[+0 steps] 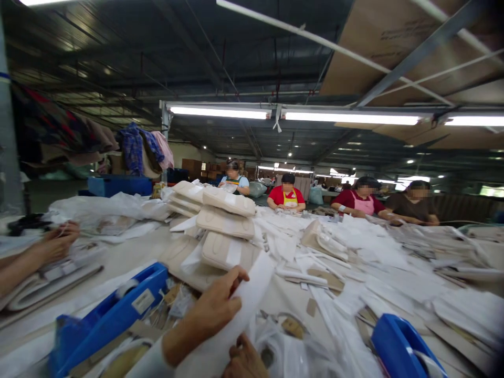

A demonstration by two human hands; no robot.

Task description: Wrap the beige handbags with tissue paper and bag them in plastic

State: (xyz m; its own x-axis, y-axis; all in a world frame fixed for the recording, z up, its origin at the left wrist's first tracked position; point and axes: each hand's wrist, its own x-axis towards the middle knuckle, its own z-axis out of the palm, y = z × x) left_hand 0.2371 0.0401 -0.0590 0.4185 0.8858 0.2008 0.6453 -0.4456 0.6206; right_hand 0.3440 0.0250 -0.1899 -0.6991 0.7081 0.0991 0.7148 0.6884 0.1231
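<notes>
My left hand [210,307] lies over a long white sheet [255,281] of what looks like paper, thumb and forefinger apart. At the bottom edge of the view, my right hand [244,361] has bent fingers closed at the sheet's lower right edge; part of this hand is cut off. Just beyond the sheet, beige padded pieces [226,223] with white bands around them are stacked unevenly. A blue tape dispenser [106,320] stands left of my left forearm. Small plastic bags [183,302] lie between the dispenser and my hand.
A co-worker's hands [59,244] work at the far left. A second blue tape dispenser [407,346] stands at lower right. White sheets [378,252] and scraps cover the table's right side. Several people sit across it, under tube lights [350,118]. Clothes [136,149] hang at left.
</notes>
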